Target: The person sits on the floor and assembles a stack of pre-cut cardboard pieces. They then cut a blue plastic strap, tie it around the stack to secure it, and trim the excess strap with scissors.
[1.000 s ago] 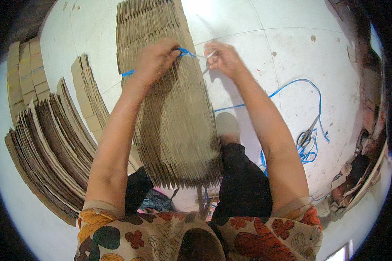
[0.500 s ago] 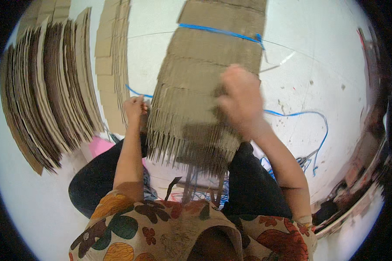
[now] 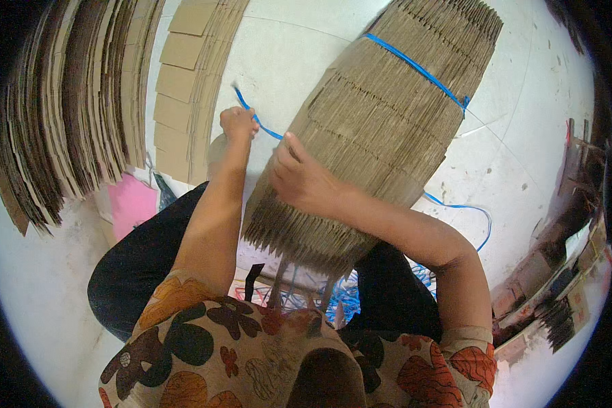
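A long bundle of brown cardboard pieces (image 3: 381, 122) lies in front of me, its near end between my legs. One blue strap (image 3: 415, 64) crosses its far part and is knotted at the right side. At the bundle's left edge, my left hand (image 3: 240, 124) is closed on a second blue strap (image 3: 268, 131), whose free end sticks up beyond the fist. My right hand (image 3: 304, 178) reaches across the near part of the bundle, thumb and fingers pinching the same strap close to the cardboard. More blue strap (image 3: 466, 206) comes out at the bundle's right side; its path between is hidden.
Dark and light cardboard stacks (image 3: 81, 95) stand on the left, beside a row of lighter cardboard pieces (image 3: 183, 95). A pink sheet (image 3: 132, 204) lies by my left knee. Tangled blue strap (image 3: 343, 299) sits between my legs. Brown clutter (image 3: 557, 265) lines the right side.
My right hand has moved left from above the bundle to the strap at its left edge. My left hand still grips the strap. The bundle now appears slanted to the right.
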The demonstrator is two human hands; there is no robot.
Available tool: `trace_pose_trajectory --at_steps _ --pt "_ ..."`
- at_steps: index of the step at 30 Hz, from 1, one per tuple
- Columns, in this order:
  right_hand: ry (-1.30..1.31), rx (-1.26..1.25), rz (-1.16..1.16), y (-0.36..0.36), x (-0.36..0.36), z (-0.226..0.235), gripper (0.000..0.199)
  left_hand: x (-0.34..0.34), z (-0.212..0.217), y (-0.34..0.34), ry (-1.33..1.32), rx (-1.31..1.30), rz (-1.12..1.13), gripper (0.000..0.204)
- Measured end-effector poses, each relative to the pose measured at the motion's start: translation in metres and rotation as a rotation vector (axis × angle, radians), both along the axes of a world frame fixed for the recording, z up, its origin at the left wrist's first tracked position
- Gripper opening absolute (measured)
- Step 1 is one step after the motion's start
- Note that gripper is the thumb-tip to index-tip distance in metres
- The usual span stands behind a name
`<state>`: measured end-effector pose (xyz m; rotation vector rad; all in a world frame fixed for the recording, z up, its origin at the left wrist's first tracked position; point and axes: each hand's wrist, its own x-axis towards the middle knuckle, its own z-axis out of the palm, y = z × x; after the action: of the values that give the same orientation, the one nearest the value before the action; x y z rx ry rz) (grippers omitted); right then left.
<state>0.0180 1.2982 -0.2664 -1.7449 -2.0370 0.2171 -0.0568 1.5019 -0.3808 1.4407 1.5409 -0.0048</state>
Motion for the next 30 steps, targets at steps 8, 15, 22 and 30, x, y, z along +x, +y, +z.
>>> trace_pose_trajectory --at_steps 8,15,22,30 --pt "-0.068 -0.031 -0.04 -0.018 -0.005 0.004 0.024 0.071 0.039 -0.01 -0.617 -0.185 0.062 0.007" --pt "0.013 0.069 -0.145 -0.03 -0.009 -0.007 0.023 0.065 0.103 -0.02 -0.737 -0.251 -0.333 0.011" --pt "0.505 -0.473 -0.622 -0.127 0.047 0.055 0.029 0.042 0.18 -0.072 -0.589 -0.057 -0.681 0.013" --pt "1.248 -0.265 -1.206 -0.204 -0.003 0.009 0.068 0.075 0.256 -0.134 -0.945 0.012 -1.119 0.014"
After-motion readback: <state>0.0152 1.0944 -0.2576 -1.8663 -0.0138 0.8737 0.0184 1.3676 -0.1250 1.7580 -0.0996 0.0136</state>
